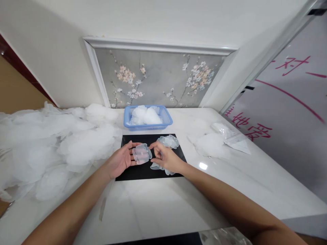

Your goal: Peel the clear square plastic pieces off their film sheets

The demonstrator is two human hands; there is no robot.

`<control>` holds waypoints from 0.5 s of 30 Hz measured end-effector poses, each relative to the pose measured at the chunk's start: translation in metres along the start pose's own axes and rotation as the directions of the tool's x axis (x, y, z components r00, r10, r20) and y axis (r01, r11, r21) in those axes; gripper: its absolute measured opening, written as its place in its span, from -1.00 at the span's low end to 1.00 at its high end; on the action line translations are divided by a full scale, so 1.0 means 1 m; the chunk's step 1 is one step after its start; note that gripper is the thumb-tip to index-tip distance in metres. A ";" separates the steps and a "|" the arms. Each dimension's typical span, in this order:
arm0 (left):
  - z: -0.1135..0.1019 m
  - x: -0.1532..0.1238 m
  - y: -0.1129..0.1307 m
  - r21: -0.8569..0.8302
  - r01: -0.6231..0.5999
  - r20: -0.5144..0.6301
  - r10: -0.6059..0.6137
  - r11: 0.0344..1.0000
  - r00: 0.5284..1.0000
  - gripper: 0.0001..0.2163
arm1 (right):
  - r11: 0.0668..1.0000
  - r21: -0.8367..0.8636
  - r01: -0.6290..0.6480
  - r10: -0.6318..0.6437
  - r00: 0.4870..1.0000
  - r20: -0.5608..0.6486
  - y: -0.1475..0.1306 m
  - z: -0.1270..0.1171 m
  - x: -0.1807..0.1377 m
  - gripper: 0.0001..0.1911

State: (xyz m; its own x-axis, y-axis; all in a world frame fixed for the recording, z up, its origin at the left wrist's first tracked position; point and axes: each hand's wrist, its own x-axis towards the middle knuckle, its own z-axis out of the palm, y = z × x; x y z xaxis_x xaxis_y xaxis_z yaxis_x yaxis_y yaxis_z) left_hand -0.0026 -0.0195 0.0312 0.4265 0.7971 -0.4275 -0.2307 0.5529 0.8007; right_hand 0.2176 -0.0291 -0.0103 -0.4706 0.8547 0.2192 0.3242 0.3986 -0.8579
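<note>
Palm up over the black mat (pixel 138 173), my left hand (pixel 122 160) holds a thin, translucent, scallop-edged plastic piece (pixel 142 154) across its fingers. My right hand (pixel 165 157) is curled at the right edge of the same piece, with its index finger and thumb bent toward it. Two groups of similar translucent pieces lie on the mat: one stack (pixel 172 141) behind my right hand, and another (pixel 170 172) partly hidden under it. The exact contact of the right fingertips is hard to make out.
A blue plastic basket (pixel 148 128) with whitish translucent pieces stands behind the mat. A large heap of similar pieces (pixel 51 146) covers the left side of the table. To the right lie a smaller pile (pixel 212 144) and a clear plastic bag (pixel 237 141). A wall rises behind.
</note>
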 end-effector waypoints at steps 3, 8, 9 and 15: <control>0.002 0.001 -0.002 0.070 -0.008 0.033 0.006 0.998 0.999 -0.60 | 1.000 -0.026 -0.002 0.001 0.998 -0.057 0.000 0.002 0.001 -0.77; -0.012 -0.002 0.004 0.843 -0.252 0.036 0.418 0.476 0.908 -0.67 | 0.966 0.177 -0.190 0.217 0.965 -0.147 0.002 -0.003 0.006 -0.67; -0.019 -0.005 0.008 0.960 -0.199 0.064 0.534 0.198 0.843 -0.71 | 0.944 0.241 -0.225 0.265 0.953 -0.148 0.002 -0.006 0.007 -0.64; -0.057 -0.026 0.036 0.797 0.344 0.031 0.603 -0.496 0.797 -0.67 | 0.818 0.449 -0.360 0.455 0.882 -0.122 0.006 -0.021 0.011 -0.60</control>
State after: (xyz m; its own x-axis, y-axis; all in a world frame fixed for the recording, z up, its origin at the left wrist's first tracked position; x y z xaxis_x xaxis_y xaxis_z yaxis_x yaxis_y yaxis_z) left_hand -0.0717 -0.0064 0.0470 0.2285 0.9612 0.1547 0.9584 -0.1941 -0.2093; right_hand 0.2322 -0.0103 -0.0032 -0.1672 0.9758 -0.1408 0.0662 -0.1313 -0.9891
